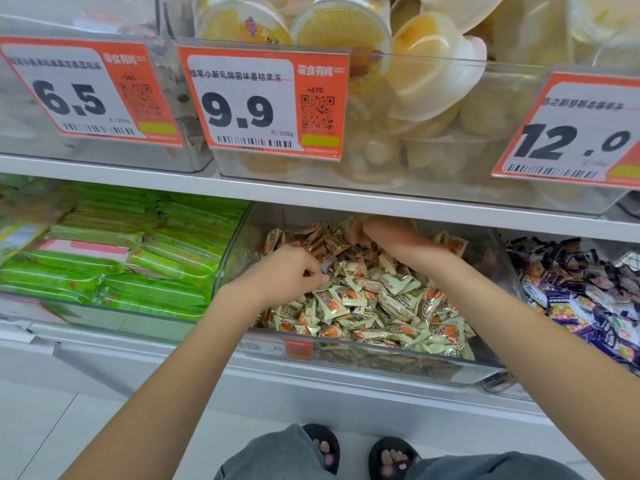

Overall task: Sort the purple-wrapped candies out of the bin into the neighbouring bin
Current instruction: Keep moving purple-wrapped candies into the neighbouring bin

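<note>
Hands in candy bin [381, 355]: left hand [294, 268] pinches purple-wrapped candy [323, 266]; right hand [388, 237] curled, grip unclear.

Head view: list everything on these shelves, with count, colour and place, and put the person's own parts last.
Middle bin: one, clear, lower shelf centre.
Cream candies: many, cream and orange wrappers, front of middle bin.
Brown candies: many, brown-gold wrappers, back of middle bin.
Purple-wrapped candies: many, purple with mixed colours, right bin.
Green packets: many, green, left bin.
Jelly cups: many, pale yellow, upper shelf bin.
Price tags: three on the upper shelf, orange and white, reading 6.5, 9.9, 12.0.
Sandals: two, black, floor.
Left hand: fingers curled among candies.
Right hand: reaching to the back; what it holds is hidden.
</note>
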`<state>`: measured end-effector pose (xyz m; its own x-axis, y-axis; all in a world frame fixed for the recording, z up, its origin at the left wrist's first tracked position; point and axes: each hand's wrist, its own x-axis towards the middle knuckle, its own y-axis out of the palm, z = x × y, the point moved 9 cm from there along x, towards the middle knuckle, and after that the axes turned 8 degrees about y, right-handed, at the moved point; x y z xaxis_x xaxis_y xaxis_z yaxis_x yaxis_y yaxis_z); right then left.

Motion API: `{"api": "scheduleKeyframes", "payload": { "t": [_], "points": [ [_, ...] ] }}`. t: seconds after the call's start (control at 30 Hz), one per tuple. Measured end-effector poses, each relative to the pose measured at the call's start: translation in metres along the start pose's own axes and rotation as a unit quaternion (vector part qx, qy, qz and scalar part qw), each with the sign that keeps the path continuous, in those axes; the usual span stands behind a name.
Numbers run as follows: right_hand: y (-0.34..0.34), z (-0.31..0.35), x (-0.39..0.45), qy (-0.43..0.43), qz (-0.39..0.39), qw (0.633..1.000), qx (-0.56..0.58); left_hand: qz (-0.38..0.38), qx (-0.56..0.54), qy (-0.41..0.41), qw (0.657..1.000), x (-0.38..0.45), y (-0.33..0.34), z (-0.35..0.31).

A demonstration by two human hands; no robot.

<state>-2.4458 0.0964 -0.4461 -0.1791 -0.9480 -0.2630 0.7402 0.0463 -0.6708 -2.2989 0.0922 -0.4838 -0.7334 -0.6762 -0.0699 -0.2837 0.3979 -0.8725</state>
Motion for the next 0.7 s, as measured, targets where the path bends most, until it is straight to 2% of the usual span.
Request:
{"api": "scheduleKeyframes", "payload": {
  "t": [0.1,0.17,0.23,0.3,0.37,0.47,0.53,0.63,0.7],
  "points": [
    [0.018,-0.002,0.005,-0.048,0.021,0.971,-0.234,0.009,-0.026,-0.006,1.000,-0.011,-0.001,0.004],
    [0.026,-0.010,-0.004,-0.086,0.031,0.941,-0.327,0.017,-0.019,-0.003,1.000,-0.014,-0.001,0.003],
    [0.027,-0.016,-0.018,-0.124,0.050,0.944,-0.301,0.007,-0.023,0.005,1.000,-0.013,-0.005,0.002],
    [0.029,-0.022,-0.031,-0.147,0.088,0.949,-0.265,-0.057,-0.032,0.012,0.998,-0.007,-0.019,0.000],
    [0.030,-0.025,-0.038,-0.152,0.106,0.939,-0.288,-0.089,-0.018,0.011,0.996,0.006,-0.024,-0.004],
    [0.029,-0.021,-0.043,-0.157,0.111,0.939,-0.285,-0.009,0.072,0.004,0.997,0.035,-0.003,-0.011],
    [0.029,-0.019,-0.047,-0.159,0.117,0.941,-0.275,0.009,0.124,-0.012,0.992,0.049,0.006,-0.012],
    [0.025,-0.024,-0.045,-0.148,0.098,0.950,-0.258,-0.035,0.154,-0.030,0.987,0.055,0.000,-0.012],
    [0.017,-0.027,-0.043,-0.135,0.055,0.968,-0.204,-0.092,0.077,-0.035,0.992,0.043,-0.012,-0.012]
  ]
}}
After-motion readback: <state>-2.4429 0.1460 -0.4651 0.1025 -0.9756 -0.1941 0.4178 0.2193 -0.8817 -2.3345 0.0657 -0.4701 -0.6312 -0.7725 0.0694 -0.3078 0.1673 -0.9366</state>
